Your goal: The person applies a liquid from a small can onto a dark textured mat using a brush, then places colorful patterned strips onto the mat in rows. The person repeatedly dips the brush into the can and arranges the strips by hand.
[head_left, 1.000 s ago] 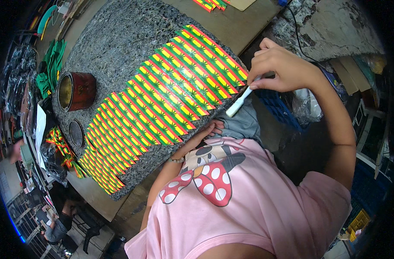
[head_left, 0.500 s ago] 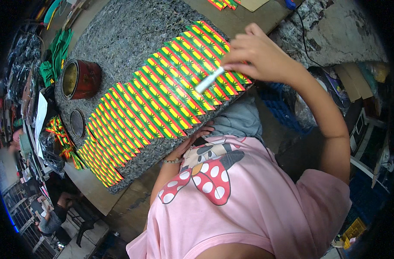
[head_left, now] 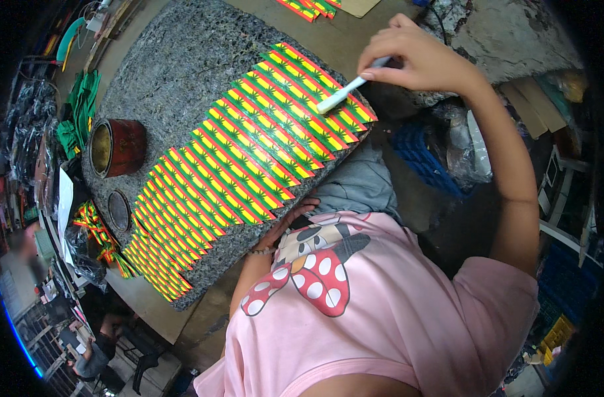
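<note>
In the head view, overlapping red, yellow and green strips (head_left: 232, 173) already lie fanned along the near edge of the grey mottled board (head_left: 176, 73); a wet-looking sheen across their middle suggests part is brushed, though how much is left cannot be told. The right hand (head_left: 418, 58) pinches a pale brush (head_left: 350, 91) between closed thumb and fingers, its tip at the strips near the board's right edge, contact unclear. The left hand (head_left: 294, 217) is partly hidden by the near edge; its grip cannot be told. An open tin (head_left: 131, 147) stands toward the left edge.
</note>
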A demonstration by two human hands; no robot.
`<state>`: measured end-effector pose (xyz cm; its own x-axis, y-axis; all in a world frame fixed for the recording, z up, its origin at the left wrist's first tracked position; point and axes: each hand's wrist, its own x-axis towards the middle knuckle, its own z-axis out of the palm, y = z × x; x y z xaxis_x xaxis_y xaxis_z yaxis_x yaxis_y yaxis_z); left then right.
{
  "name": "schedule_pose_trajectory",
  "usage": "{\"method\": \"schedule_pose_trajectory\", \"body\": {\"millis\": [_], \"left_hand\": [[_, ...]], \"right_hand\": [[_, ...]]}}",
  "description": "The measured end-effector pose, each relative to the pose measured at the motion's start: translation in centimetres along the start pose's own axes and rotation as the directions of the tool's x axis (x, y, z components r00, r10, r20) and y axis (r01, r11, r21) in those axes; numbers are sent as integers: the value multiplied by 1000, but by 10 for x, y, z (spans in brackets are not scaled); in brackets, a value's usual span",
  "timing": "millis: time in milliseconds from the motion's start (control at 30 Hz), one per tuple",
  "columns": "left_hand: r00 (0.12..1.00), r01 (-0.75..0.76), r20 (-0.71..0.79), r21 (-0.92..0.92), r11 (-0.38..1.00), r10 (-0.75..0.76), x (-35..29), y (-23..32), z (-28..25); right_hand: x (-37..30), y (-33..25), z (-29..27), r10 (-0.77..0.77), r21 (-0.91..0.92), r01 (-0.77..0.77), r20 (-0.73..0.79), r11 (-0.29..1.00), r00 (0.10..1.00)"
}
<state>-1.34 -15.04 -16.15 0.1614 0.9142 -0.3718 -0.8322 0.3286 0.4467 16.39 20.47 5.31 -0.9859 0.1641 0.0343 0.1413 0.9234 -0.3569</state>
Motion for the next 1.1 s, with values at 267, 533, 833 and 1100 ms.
{"method": "schedule_pose_trajectory", "body": {"millis": [267,533,833,1100], "left_hand": [[997,1,-83,-35,999,-4,-7,-5,-2],[997,59,-39,-113,992,-64,6,0,-7],[997,20,-69,-9,1000,-21,4,-6,-6],[991,-34,-133,-15,999,31,-4,-13,-7]], "right_hand": [[21,3,10,-241,-224,197,-193,955,951],[-49,-20,2,-144,-62,142,-33,988,989],[-1,0,2,-92,-139,69,-165,988,982],[1,-3,8,-271,-319,172,-300,932,915]]}}
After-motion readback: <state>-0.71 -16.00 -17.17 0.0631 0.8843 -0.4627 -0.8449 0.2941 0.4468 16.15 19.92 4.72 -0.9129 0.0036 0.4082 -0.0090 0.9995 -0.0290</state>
